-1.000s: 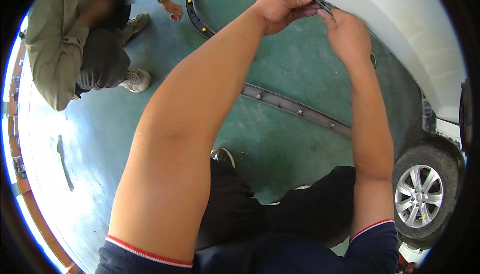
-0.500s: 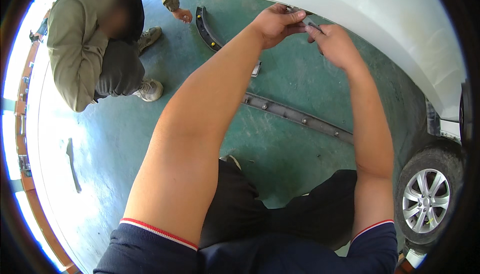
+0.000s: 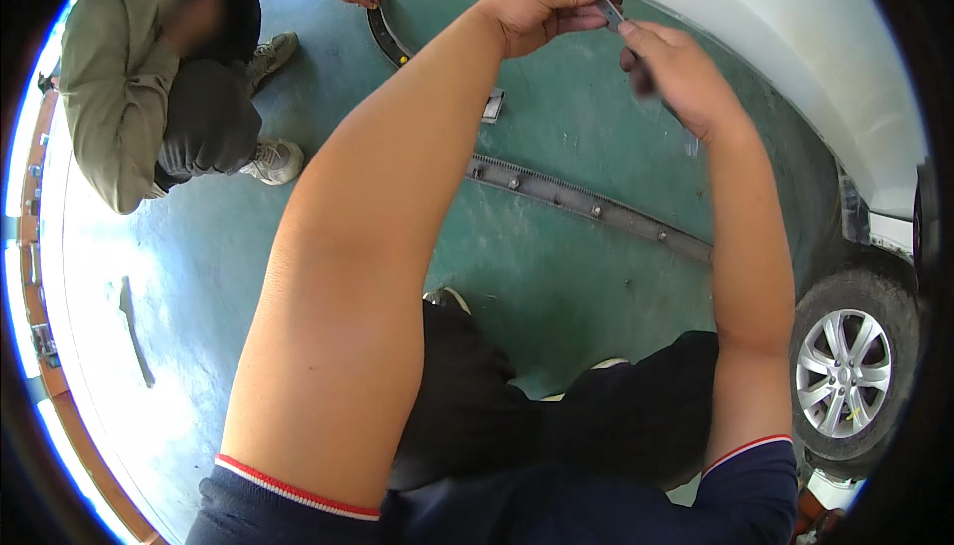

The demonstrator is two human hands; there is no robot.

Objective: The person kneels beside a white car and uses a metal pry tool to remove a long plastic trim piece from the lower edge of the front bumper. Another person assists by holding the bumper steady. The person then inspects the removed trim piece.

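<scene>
At the lower edge of a white car body panel [image 3: 755, 18], my left hand [image 3: 537, 10] is closed, its thumb laid over its fingers. What it pinches is hidden by the fingers and the panel edge. My right hand [image 3: 686, 73] grips a slim grey metal tool [image 3: 610, 10], its kind unclear. One end reaches up to my left fingertips; the other shows below my right palm, near the wrist.
A long grey trim strip with clips [image 3: 566, 197] crosses the green floor below my hands. Beyond my left forearm lie a small box-like piece [image 3: 494, 105] and a curved dark trim [image 3: 383, 38], touched by a crouching person [image 3: 119, 78]. A car wheel [image 3: 843, 374] stands at right.
My hands have shifted slightly up in view, and the right has turned away from the left, baring more of the tool. The crouching person's hand has reached the curved trim.
</scene>
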